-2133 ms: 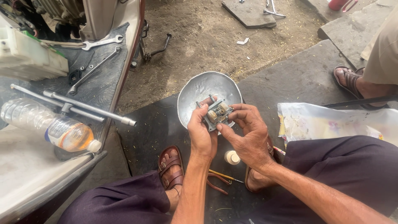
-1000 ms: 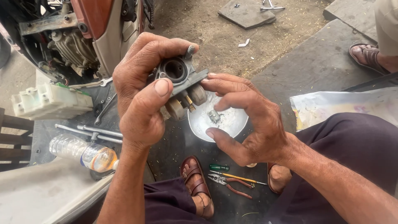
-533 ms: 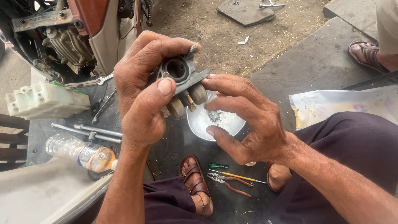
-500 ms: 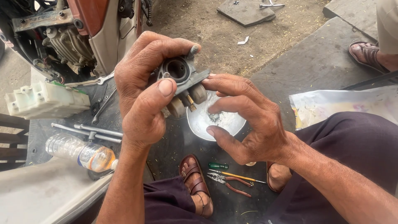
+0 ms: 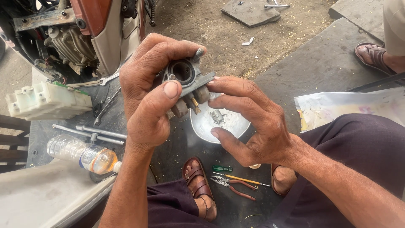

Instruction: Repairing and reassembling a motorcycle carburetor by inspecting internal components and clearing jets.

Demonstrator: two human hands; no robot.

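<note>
At mid-frame the left hand (image 5: pixel 147 101) is clamped on a grey carburettor body (image 5: pixel 187 84), thumb across its face and its round bore turned to the eye, seemingly for inspection. The right hand (image 5: pixel 253 122) steadies its edge with fingertips touching, the thumb held apart below. Beyond, the metal bowl (image 5: pixel 211 126) is half hidden, its small parts hard to make out, and the scooter engine (image 5: pixel 71 42) at upper left is cut off.

One head-worn camera looks steeply down from close above the left hand (image 5: pixel 147 97) and right hand (image 5: pixel 253 122), towards the lap, sandalled feet and dark floor mat (image 5: pixel 320 63).
</note>
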